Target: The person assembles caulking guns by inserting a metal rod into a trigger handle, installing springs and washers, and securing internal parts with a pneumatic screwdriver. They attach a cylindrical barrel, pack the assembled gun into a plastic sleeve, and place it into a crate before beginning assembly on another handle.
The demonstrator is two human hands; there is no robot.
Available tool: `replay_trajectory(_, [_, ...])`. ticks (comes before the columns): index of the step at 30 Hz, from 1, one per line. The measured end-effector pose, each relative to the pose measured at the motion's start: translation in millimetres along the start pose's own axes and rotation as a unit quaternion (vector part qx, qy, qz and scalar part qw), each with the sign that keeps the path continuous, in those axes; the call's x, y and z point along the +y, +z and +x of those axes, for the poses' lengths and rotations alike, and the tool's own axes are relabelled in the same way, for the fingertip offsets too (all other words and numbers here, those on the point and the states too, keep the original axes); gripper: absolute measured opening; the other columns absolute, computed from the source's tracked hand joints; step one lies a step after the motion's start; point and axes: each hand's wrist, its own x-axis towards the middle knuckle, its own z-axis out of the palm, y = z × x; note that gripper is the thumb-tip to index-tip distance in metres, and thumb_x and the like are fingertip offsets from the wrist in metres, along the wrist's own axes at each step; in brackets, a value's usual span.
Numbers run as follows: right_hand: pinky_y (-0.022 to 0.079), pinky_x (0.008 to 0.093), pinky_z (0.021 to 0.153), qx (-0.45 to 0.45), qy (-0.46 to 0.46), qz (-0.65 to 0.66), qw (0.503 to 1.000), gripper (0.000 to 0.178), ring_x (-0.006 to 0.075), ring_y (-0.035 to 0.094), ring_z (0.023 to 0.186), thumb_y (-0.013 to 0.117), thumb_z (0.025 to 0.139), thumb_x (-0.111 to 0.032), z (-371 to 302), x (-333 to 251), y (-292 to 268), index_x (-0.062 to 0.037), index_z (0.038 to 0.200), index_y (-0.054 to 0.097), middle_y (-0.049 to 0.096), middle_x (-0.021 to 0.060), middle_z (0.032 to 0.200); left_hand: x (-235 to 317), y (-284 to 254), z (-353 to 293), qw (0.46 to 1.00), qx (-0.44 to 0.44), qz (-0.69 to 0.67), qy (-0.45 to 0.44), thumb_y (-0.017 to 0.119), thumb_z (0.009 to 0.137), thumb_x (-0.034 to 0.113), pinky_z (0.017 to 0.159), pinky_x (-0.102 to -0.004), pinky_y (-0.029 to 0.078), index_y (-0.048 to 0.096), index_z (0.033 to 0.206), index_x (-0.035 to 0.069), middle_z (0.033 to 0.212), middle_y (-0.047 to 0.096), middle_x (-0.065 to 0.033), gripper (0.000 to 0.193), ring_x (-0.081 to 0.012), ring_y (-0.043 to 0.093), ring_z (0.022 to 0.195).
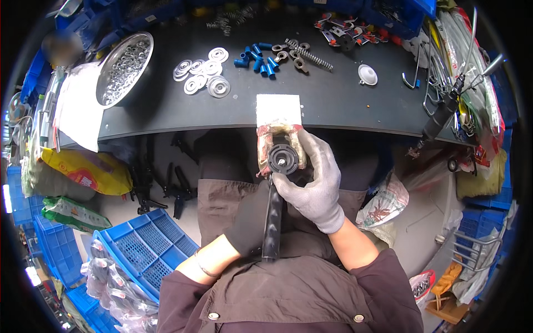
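Grey knitted fabric covered the right hand (pixel 317 191), set near the centre of the frame, its thumb and forefinger curved well apart around the right and lower sides of a round black part (pixel 282 159). Whether they pressed on it could not be told. That part sat between the arms of a tape-wrapped fixture (pixel 263 145), just below a white block (pixel 278 109) at the near edge of the dark table (pixel 166 114). Below it a long black tube (pixel 271 227) ran toward the lower centre, its upper end close to the right thumb.

The step in hand looked like seating or turning the round part in the fixture; as a judgement, the next move called for keeping part and tube lined up, with steady support from below.

Much was hard to make out. The left hand (pixel 249 222), dark-gloved, lay beside the tube, but its fingers were lost in shadow and behind the tube, so its grip could not be told. The right hand's remaining fingers were largely hidden, as was any joint between round part and tube.
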Motion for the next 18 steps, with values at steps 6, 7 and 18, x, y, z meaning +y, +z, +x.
replay_trajectory(6, [0.054,0.0352,0.085,0.014,-0.058,-0.023,0.998,0.074,0.0287,0.064,0.102,0.084,0.066,-0.018,-0.3,8.2,0.5,0.0026,0.131,0.055,0.061,0.0189,0.114,-5.5,4.1,12.7,0.996,0.015,0.089,0.007,0.059,0.087,0.013,0.067,-0.0493,0.052,0.048,0.112,0.000,0.082,0.066,-0.0203,0.030,-0.0440,0.066,0.077])
replay_trajectory(7, [0.054,0.0350,0.085,0.028,-0.061,-0.026,0.997,0.071,0.0284,0.065,0.101,0.085,0.067,-0.018,1.1,5.7,1.8,0.0037,0.128,0.057,0.062,0.0191,0.113,-7.2,6.8,13.4,0.999,0.013,0.027,-0.013,0.060,0.086,0.012,0.067,-0.0485,0.052,0.048,0.111,-0.001,0.083,0.065,-0.0212,0.031,-0.0437,0.065,0.077])
replay_trajectory(18, [0.050,0.0362,0.090,0.032,-0.035,0.049,0.998,0.058,0.0269,0.061,0.104,0.084,0.070,-0.014,3.1,17.5,13.6,0.0011,0.119,0.057,0.059,0.0152,0.112,-26.4,2.1,25.2,0.978,0.008,0.163,0.126,0.063,0.081,0.013,0.066,-0.0411,0.050,0.060,0.093,0.002,0.083,0.061,-0.0147,0.016,-0.0338,0.061,0.077])
